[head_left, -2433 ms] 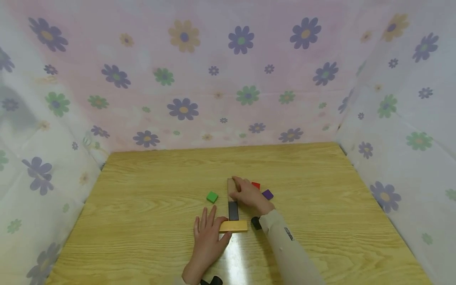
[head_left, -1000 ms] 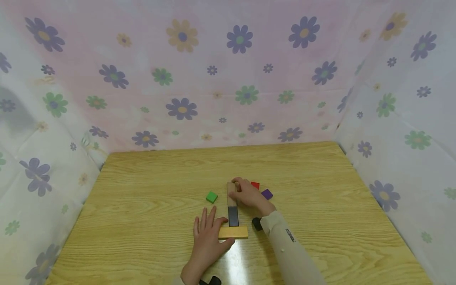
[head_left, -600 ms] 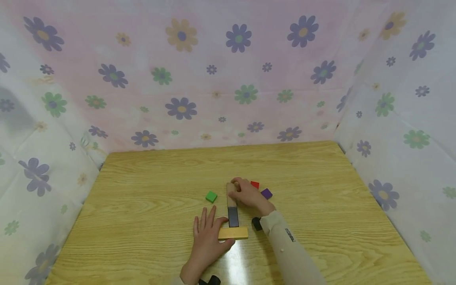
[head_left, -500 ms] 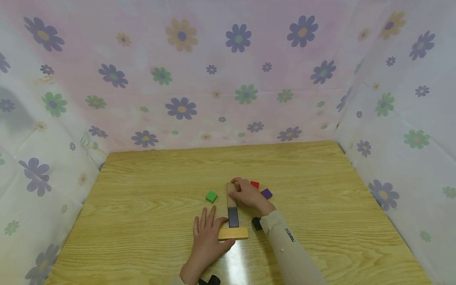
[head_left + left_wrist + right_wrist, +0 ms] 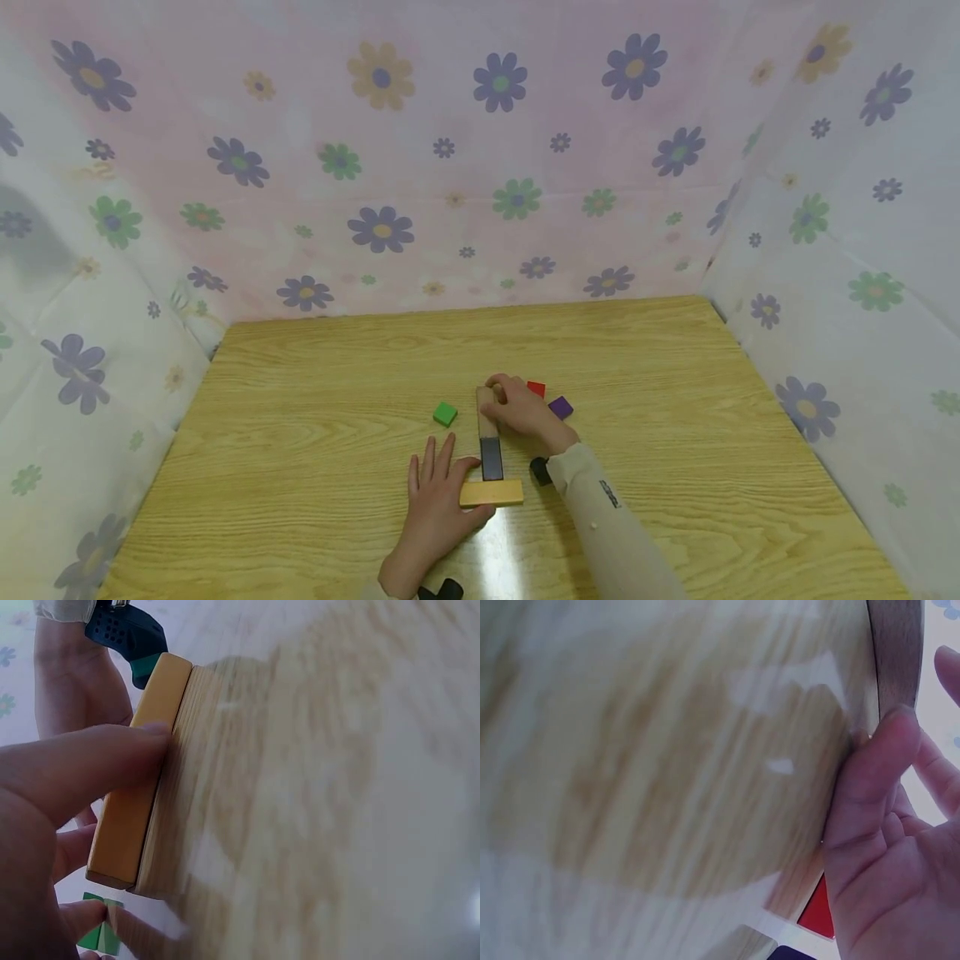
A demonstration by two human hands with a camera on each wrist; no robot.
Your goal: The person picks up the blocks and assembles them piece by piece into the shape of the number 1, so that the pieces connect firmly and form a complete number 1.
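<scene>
In the head view a flat yellow block (image 5: 491,493) lies crosswise on the table. My left hand (image 5: 438,508) pinches its left end, thumb along the near side and index finger at the far side; the other fingers are spread on the tabletop. Against the middle of the yellow block's far side stands the end of a dark grey block (image 5: 491,460). Beyond that, in line with it, lies a brown wooden block (image 5: 487,427), partly covered by my right hand (image 5: 525,412), whose thumb and fingers hold it. The right wrist view shows the thumb at the brown block's (image 5: 898,652) edge.
A green block (image 5: 445,414) sits left of the row. Right of my right hand lie a red block (image 5: 536,389), partly hidden, and a purple block (image 5: 561,407). Flower-patterned cloth (image 5: 465,167) encloses the wooden table (image 5: 337,367) at the back and sides.
Yellow, grey and brown blocks have slid together a little toward me, mostly between the two oldest frames. My left thumb shifted nearer with the yellow block; my right hand hardly moved.
</scene>
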